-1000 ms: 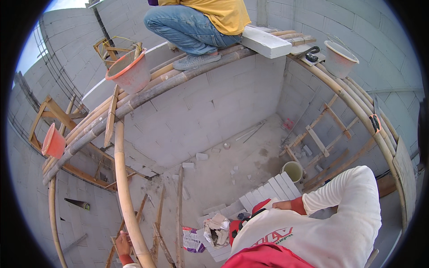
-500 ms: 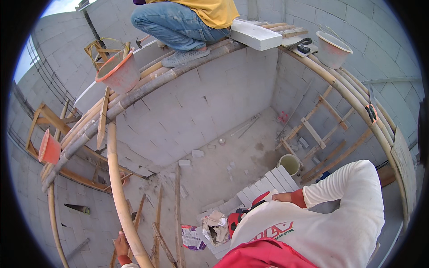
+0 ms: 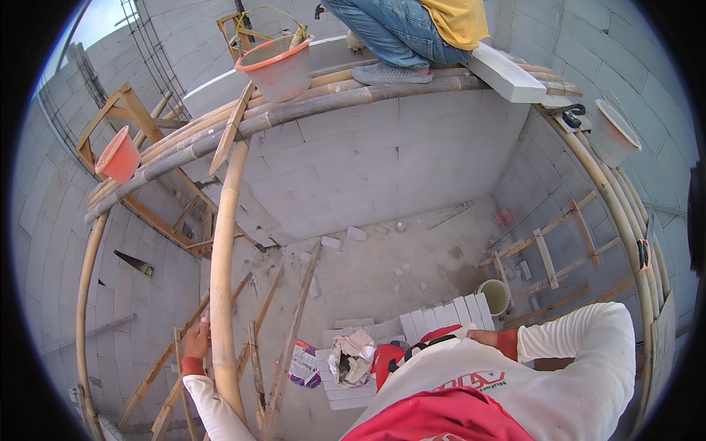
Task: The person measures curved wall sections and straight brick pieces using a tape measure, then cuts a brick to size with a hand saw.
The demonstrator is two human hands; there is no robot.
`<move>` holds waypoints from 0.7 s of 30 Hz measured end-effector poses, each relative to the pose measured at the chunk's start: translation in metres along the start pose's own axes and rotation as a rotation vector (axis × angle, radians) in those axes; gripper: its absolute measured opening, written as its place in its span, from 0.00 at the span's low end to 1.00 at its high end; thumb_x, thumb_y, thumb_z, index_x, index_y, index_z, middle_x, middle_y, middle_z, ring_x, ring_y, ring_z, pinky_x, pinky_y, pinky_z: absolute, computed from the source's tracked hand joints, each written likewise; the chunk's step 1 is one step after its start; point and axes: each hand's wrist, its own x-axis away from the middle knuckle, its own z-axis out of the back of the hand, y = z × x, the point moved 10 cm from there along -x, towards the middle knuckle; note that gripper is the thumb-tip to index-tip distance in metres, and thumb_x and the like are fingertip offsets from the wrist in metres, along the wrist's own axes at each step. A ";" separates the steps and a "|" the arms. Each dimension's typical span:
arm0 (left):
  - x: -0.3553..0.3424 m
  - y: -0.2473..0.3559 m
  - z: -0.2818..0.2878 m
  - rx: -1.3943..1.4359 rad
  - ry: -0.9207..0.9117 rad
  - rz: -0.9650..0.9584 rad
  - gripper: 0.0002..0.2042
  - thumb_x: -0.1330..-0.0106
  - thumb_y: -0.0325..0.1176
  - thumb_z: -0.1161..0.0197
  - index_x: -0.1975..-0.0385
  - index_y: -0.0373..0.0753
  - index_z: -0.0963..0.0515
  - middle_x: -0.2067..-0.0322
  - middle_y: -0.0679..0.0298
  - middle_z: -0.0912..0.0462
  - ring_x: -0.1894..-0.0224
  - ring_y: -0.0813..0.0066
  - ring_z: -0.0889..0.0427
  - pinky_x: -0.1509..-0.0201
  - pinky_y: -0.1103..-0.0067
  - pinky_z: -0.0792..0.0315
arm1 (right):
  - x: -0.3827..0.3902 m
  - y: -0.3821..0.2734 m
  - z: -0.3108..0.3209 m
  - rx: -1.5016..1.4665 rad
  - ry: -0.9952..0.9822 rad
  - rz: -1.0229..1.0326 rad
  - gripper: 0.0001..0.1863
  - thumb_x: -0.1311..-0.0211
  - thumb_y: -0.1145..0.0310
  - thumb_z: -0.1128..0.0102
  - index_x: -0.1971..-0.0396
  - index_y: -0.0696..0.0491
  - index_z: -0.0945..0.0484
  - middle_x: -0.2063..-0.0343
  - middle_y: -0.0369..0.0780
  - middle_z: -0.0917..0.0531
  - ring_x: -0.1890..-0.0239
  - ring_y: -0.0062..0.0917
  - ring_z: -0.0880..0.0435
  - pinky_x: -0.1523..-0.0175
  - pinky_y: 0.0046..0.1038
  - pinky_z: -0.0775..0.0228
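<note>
I see the bamboo pole left of centre, running from the grey horizontal pole at upper left down to the lower edge. It is pale tan and round, smooth and slightly glossy, with faint rings at its joints. The left hand is at its left side, lower left of the frame, fingers pointing up and seeming to touch the bamboo; I cannot tell whether they close around it. The right hand lies against the white shirt near the waist, lower right of centre; its fingers are partly hidden, so I cannot tell whether they are spread or pressed together.

The grey pole is darker and duller, with thick knuckled joints. A tapered plastic bucket, orange-rimmed and smeared with grey, sits on the bamboo at upper left. At lower centre I have a torn, crumpled paper bag beside smooth rectangular pale blocks. Rough, straight-edged timber leans at lower left. The block wall behind is matte grey with thin joint lines.
</note>
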 end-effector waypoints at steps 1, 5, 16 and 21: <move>0.002 0.005 -0.005 0.032 -0.003 0.027 0.25 0.21 0.51 0.49 0.68 0.33 0.19 0.77 0.69 0.20 0.75 0.83 0.24 0.73 0.81 0.30 | 0.001 0.001 0.000 0.004 0.002 0.000 0.22 0.31 0.54 0.53 0.51 0.54 0.19 0.61 0.41 0.13 0.62 0.28 0.15 0.53 0.31 0.22; 0.009 0.008 -0.004 0.092 0.009 0.086 0.24 0.22 0.51 0.48 0.71 0.35 0.20 0.78 0.71 0.23 0.77 0.84 0.26 0.75 0.83 0.33 | -0.002 -0.005 -0.002 0.023 -0.008 0.010 0.22 0.31 0.54 0.53 0.51 0.54 0.19 0.61 0.41 0.13 0.62 0.27 0.15 0.54 0.31 0.22; 0.003 0.007 -0.008 0.036 -0.007 -0.003 0.24 0.22 0.52 0.48 0.68 0.36 0.18 0.75 0.71 0.22 0.77 0.83 0.27 0.74 0.81 0.32 | -0.006 -0.010 -0.004 0.051 -0.004 0.016 0.21 0.32 0.56 0.53 0.52 0.54 0.19 0.62 0.41 0.13 0.63 0.27 0.15 0.54 0.31 0.22; 0.005 0.005 -0.006 0.036 -0.004 0.004 0.25 0.22 0.53 0.49 0.64 0.35 0.18 0.74 0.71 0.22 0.75 0.83 0.27 0.73 0.81 0.32 | -0.006 -0.012 -0.004 0.063 -0.005 0.015 0.20 0.32 0.56 0.53 0.52 0.54 0.19 0.62 0.41 0.13 0.63 0.27 0.15 0.55 0.30 0.22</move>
